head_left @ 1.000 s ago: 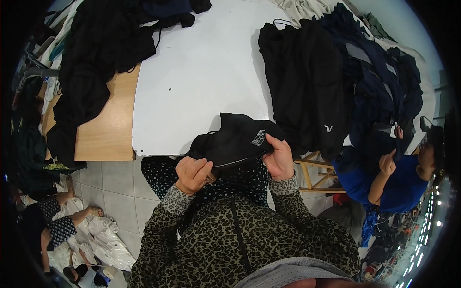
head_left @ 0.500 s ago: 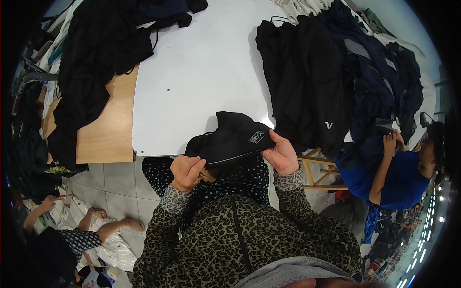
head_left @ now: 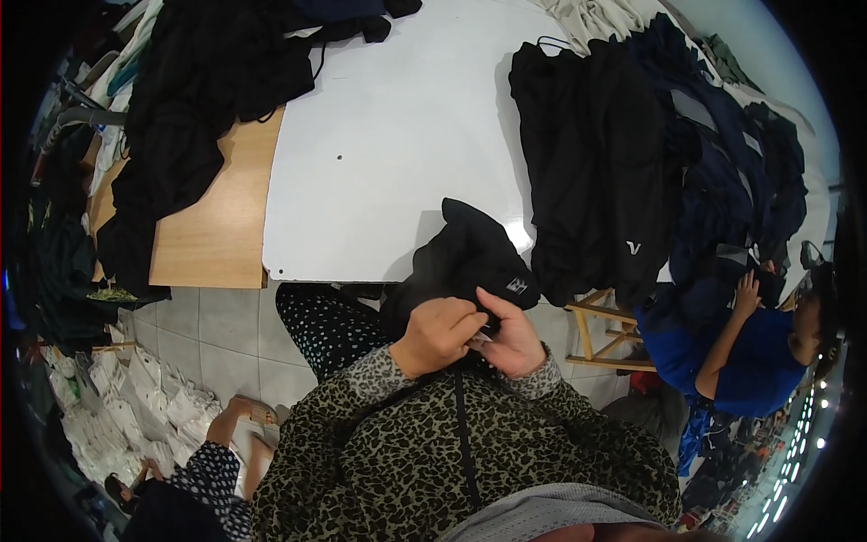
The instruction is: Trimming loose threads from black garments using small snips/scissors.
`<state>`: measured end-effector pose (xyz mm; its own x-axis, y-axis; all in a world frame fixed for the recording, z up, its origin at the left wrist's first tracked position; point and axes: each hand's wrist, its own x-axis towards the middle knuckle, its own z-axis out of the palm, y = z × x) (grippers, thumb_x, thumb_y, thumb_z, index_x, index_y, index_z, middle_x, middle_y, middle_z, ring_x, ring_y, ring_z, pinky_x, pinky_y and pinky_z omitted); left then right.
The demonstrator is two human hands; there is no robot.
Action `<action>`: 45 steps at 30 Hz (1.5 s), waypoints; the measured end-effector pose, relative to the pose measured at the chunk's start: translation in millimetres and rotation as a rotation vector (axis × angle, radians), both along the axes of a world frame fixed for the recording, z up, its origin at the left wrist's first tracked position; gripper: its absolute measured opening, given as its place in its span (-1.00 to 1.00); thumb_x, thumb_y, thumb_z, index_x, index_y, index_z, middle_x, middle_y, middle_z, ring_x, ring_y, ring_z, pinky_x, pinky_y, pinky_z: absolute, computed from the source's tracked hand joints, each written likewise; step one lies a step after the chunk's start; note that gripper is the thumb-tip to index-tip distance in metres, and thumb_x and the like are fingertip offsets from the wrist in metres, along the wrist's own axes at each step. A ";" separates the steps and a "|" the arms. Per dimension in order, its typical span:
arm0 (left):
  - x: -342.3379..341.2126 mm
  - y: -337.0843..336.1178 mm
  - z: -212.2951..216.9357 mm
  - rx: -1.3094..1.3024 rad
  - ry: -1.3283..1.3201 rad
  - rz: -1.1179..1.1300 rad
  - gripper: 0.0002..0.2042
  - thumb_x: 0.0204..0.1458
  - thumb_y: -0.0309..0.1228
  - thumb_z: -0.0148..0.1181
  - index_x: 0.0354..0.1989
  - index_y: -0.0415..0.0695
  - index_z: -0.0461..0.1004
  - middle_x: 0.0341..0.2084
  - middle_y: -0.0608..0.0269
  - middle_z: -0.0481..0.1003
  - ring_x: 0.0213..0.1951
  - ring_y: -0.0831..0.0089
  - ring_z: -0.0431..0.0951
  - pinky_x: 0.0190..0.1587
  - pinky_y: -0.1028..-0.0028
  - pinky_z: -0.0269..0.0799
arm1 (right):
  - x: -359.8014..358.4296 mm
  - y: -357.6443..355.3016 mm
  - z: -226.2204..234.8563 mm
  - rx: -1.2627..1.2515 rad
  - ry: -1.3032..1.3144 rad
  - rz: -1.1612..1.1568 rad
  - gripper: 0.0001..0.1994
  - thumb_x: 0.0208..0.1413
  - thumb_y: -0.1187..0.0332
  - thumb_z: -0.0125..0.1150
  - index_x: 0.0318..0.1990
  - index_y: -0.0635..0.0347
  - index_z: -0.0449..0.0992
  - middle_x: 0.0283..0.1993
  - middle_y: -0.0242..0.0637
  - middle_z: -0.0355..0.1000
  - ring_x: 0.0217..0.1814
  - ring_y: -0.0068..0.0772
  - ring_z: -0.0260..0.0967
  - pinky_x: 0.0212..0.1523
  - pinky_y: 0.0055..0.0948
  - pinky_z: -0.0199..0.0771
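A black garment [head_left: 470, 257] with a small white mark lies bunched over the near edge of the white table [head_left: 388, 154]. My left hand [head_left: 438, 334] and my right hand [head_left: 510, 339] are close together just below the table edge, both pinching the garment's lower hem, with a small pale tag showing between the fingers. My sleeves are leopard-patterned.
A stack of black and navy garments [head_left: 632, 163] covers the table's right side. More dark clothes [head_left: 199, 99] drape over a wooden table [head_left: 212, 235] at left. A person in blue [head_left: 731, 352] sits at right. Another person's legs and white packets [head_left: 135, 406] are on the tiled floor.
My hands, apart along the garment's edge before, have come together at the middle. The garment has shifted slightly onto the table.
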<state>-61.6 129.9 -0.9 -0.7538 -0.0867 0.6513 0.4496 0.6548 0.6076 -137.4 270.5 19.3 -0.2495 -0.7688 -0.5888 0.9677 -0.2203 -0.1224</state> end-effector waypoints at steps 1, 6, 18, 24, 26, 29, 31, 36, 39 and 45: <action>1.7 0.1 7.5 0.011 -0.041 -0.044 -0.67 -0.39 -0.51 0.28 -0.32 -0.16 0.47 -0.49 0.23 0.43 -0.46 0.29 0.51 -0.44 0.40 0.44 | -5.0 2.3 1.1 0.105 0.078 -0.028 -0.79 0.16 0.30 0.09 -0.13 0.21 0.45 -0.13 -0.27 0.45 -0.10 -0.35 0.39 -0.05 -0.31 0.41; -0.2 -46.5 30.2 0.458 -0.366 0.339 -0.89 -0.10 -0.50 0.26 -0.40 -0.21 0.48 -0.46 0.13 0.46 -0.51 0.40 0.46 -0.52 0.44 0.36 | -7.2 10.8 1.0 0.322 0.360 -0.144 -0.75 0.12 0.49 0.02 -0.05 0.33 0.42 -0.08 -0.19 0.46 -0.03 -0.27 0.42 0.02 -0.31 0.41; -1.8 -63.4 -12.7 1.769 -0.628 0.027 -0.82 0.13 -0.31 0.09 -0.26 -0.16 0.44 -0.46 0.37 0.46 -0.46 0.56 0.47 -0.40 0.48 0.46 | -10.6 9.1 13.8 0.194 0.481 -0.246 -0.65 0.10 0.54 0.02 0.09 0.24 0.35 0.05 -0.19 0.38 0.09 -0.20 0.34 0.10 -0.15 0.36; 19.5 -83.6 -9.9 2.289 -0.110 -0.017 -0.72 0.22 -0.30 -0.16 -0.12 -0.20 0.43 -0.21 0.19 0.52 -0.27 0.35 0.56 -0.28 0.37 0.51 | -37.8 31.9 -16.4 0.055 0.236 -0.416 -0.59 0.25 0.24 -0.07 0.15 0.32 0.23 0.21 -0.10 0.23 0.25 -0.11 0.18 0.25 -0.03 0.18; 32.5 -89.6 -16.2 2.263 -0.017 -0.548 -0.68 0.18 -0.41 -0.23 -0.05 -0.31 0.39 -0.06 0.01 0.45 -0.05 0.22 0.49 0.00 0.25 0.46 | -40.6 34.6 -26.7 0.025 0.174 -0.451 -0.59 0.25 0.21 -0.06 0.11 0.34 0.29 0.18 -0.12 0.28 0.22 -0.19 0.22 0.26 -0.20 0.19; 38.3 -90.3 -24.2 2.194 -0.113 -0.049 -0.69 0.23 -0.29 -0.16 -0.11 -0.26 0.44 -0.11 0.06 0.49 -0.02 0.21 0.45 0.11 0.22 0.33 | -50.3 35.4 -31.0 -0.076 0.081 -0.423 -0.57 0.26 0.17 -0.11 0.10 0.35 0.30 0.19 -0.09 0.26 0.24 -0.16 0.20 0.28 -0.18 0.14; 39.1 -94.1 -30.6 2.174 -0.118 -0.031 -0.68 0.23 -0.28 -0.16 -0.13 -0.27 0.44 -0.12 0.05 0.49 -0.02 0.19 0.46 0.11 0.20 0.33 | -55.1 37.7 -36.8 -0.116 0.009 -0.430 -0.57 0.26 0.17 -0.11 0.09 0.35 0.31 0.19 -0.07 0.27 0.24 -0.12 0.19 0.28 -0.15 0.13; 42.9 -99.3 -37.9 2.157 -0.105 -0.098 -0.68 0.23 -0.28 -0.16 -0.16 -0.28 0.45 -0.14 0.03 0.49 -0.04 0.17 0.46 0.11 0.19 0.32 | -65.2 43.4 -44.2 -0.053 -0.085 -0.404 -0.59 0.24 0.18 -0.06 0.07 0.35 0.33 0.18 -0.08 0.28 0.23 -0.11 0.19 0.27 -0.12 0.12; 46.1 -102.6 -48.6 2.208 -0.009 -0.272 -0.70 0.19 -0.37 -0.17 -0.10 -0.32 0.41 -0.06 -0.08 0.43 0.02 0.08 0.42 0.15 0.12 0.29 | -68.1 40.6 -43.2 -0.014 -0.185 -0.433 -0.60 0.23 0.19 -0.04 0.06 0.35 0.34 0.18 -0.09 0.29 0.23 -0.11 0.20 0.28 -0.12 0.11; 46.4 -103.4 -48.1 2.168 -0.068 -0.079 -0.67 0.24 -0.28 -0.17 -0.14 -0.29 0.43 -0.12 0.02 0.49 -0.04 0.20 0.47 0.11 0.21 0.33 | -60.9 33.7 -44.5 0.059 -0.173 -0.445 -0.65 0.24 0.27 -0.04 0.06 0.36 0.33 0.16 -0.12 0.29 0.21 -0.16 0.22 0.28 -0.15 0.14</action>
